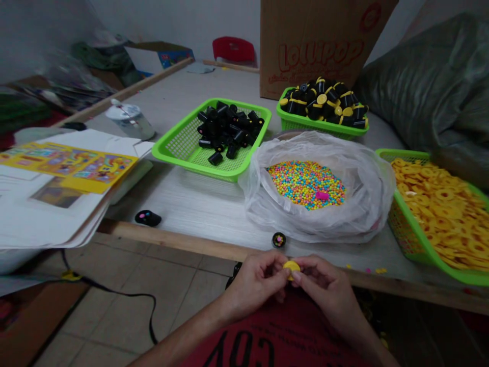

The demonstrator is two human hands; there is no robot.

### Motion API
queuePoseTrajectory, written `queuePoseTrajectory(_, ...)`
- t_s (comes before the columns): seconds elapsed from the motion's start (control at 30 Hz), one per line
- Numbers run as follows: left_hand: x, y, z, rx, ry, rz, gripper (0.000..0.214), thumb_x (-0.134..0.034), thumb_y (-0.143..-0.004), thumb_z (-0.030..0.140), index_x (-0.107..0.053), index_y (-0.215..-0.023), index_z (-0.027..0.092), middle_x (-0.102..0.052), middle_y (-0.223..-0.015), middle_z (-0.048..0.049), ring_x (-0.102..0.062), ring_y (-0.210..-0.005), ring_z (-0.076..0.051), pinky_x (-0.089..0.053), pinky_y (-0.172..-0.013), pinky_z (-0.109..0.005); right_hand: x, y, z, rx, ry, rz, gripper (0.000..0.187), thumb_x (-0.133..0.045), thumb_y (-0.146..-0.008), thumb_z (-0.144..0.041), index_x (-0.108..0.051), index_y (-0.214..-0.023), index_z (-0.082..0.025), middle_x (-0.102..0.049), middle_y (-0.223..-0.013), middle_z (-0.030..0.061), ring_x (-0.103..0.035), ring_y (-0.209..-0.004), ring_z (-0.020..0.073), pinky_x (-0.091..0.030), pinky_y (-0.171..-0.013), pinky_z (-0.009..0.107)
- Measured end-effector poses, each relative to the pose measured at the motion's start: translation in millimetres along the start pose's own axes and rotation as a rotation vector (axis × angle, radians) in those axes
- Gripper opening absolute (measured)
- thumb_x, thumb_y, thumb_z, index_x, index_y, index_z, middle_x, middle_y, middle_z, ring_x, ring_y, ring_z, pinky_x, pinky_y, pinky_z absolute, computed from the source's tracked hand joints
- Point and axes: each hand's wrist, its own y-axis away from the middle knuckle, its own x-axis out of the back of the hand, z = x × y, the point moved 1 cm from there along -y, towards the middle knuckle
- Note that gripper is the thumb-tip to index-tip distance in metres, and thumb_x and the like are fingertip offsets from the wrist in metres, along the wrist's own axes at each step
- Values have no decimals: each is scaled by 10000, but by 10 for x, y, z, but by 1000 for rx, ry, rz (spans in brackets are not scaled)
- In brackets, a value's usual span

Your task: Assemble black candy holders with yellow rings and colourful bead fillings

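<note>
Two hands work together: the left hand point(254, 288) and right hand point(326, 288) press their fingers point(305, 263) onto a yellow plastic disc point(291, 268), just off the bench point(183, 204) edge near a small black cap point(278, 239).

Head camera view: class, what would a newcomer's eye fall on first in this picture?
The small multicoloured beads in the clear plastic bag at centre stand out most. Beside them, green plastic baskets hold black tubes and, at right, yellow rings. At the bottom, the left hand and right hand pinch a small yellow piece.
</note>
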Motion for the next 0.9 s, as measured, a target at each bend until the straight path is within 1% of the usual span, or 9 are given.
queuePoseTrajectory(0.1,29,21,-97,137,152,-16,297,-651,-738,415,-560,-778,136,-592,-565,22,-527,-404,-75,-439,-412,-176,52,39,11,231,302,-86,361,-628,-814,-225,-608,-1171,-274,-639,-1098,62,-612,-997,186,-520,-854,305)
queuePoseTrajectory(0.17,48,32,-112,179,201,-40,294,-657,-730,409,-561,-789,137,-612,-584,8,-545,-408,-85,-452,-408,-182,69,43,-4,352,419,-140,393,-596,-837,-200,-570,-1220,-286,-621,-1121,63,-585,-1047,189,-496,-901,311)
queuePoseTrajectory(0.23,91,36,-91,187,172,-44,292,-647,-745,410,-577,-804,133,-610,-597,6,-546,-415,-81,-456,-413,-179,58,12,-18,397,460,-162,339,-563,-855,-191,-575,-1183,-276,-626,-1067,59,-596,-1003,180,-507,-871,295)
queuePoseTrajectory(0.3,176,19,-42,140,82,32,302,-625,-769,416,-595,-875,136,-593,-609,17,-530,-417,-71,-450,-415,-172,25,-59,-13,398,471,-90,292,-580,-837,-199,-575,-1124,-253,-619,-1035,62,-599,-968,186,-517,-840,300)
queuePoseTrajectory(0.4,343,-55,45,-1,-89,220,326,-559,-816,410,-586,-1019,157,-549,-604,42,-492,-418,-68,-418,-393,-164,-50,-209,47,356,455,82,239,-597,-820,-225,-571,-1057,-233,-605,-998,67,-598,-907,193,-529,-794,323)
queuePoseTrajectory(0.43,387,-91,70,-34,-148,251,324,-531,-832,399,-585,-1043,159,-533,-593,46,-481,-422,-69,-405,-387,-160,-79,-259,78,341,445,111,232,-598,-819,-234,-571,-1049,-228,-601,-984,66,-597,-880,190,-532,-778,325)
queuePoseTrajectory(0.57,439,-238,134,-79,-345,199,303,-474,-864,366,-633,-981,137,-493,-536,46,-444,-420,-70,-356,-381,-150,-164,-397,189,314,439,134,241,-611,-813,-252,-576,-1049,-221,-587,-959,60,-579,-804,172,-535,-716,314)
queuePoseTrajectory(0.7,395,-316,165,-85,-400,145,309,-483,-860,393,-649,-878,134,-491,-493,46,-432,-404,-79,-331,-380,-164,-183,-433,245,282,438,126,253,-614,-812,-257,-574,-1059,-218,-582,-957,55,-571,-801,167,-534,-703,313)
queuePoseTrajectory(0.9,396,-357,140,-103,-404,187,237,-528,-828,338,-655,-823,138,-546,-533,31,-437,-430,-76,-334,-392,-158,-191,-447,258,278,440,118,261,-606,-812,-259,-570,-1067,-215,-588,-966,63,-579,-786,164,-540,-697,314)
